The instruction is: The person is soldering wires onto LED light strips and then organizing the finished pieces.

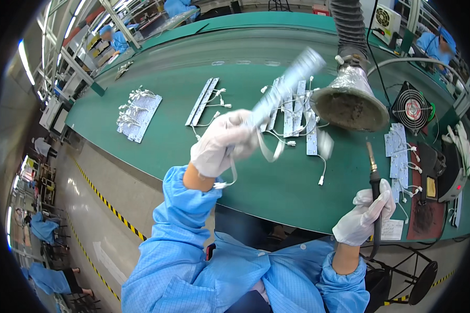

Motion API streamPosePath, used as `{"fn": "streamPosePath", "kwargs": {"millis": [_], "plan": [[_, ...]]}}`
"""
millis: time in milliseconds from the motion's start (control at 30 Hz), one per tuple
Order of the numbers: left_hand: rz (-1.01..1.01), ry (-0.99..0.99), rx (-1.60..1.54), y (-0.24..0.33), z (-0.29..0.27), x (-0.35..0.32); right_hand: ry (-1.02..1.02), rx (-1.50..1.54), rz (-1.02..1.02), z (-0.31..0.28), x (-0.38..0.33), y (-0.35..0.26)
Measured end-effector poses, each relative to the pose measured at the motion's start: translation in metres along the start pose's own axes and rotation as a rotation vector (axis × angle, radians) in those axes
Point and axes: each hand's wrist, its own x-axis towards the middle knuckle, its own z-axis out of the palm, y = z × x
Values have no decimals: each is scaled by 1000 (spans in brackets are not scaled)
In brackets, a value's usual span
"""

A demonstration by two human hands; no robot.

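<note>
Here, the left hand (225, 138) grasps a strip board (287, 86), the right hand (363, 214) a soldering iron (374, 178).
At one o'clock, the board looks slim, bluish-white and motion-blurred; a silvery funnel (352, 107) hangs at two o'clock, above the green bench (266, 188).

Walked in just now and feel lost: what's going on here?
The person's gloved left hand holds a pale, blurred strip board over the green bench. The gloved right hand grips a soldering iron, its tip apart from that board. More wired strips lie in groups on the bench, some near the extraction funnel.
</note>
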Motion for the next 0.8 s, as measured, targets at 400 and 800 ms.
{"fn": "streamPosePath", "kwargs": {"millis": [400,800], "plan": [[-358,-174,739,-70,52,38,-140,631,494,3,11,-27],[1,-28,1059,-97,52,29,-298,104,-367,-5,5,-9]]}}
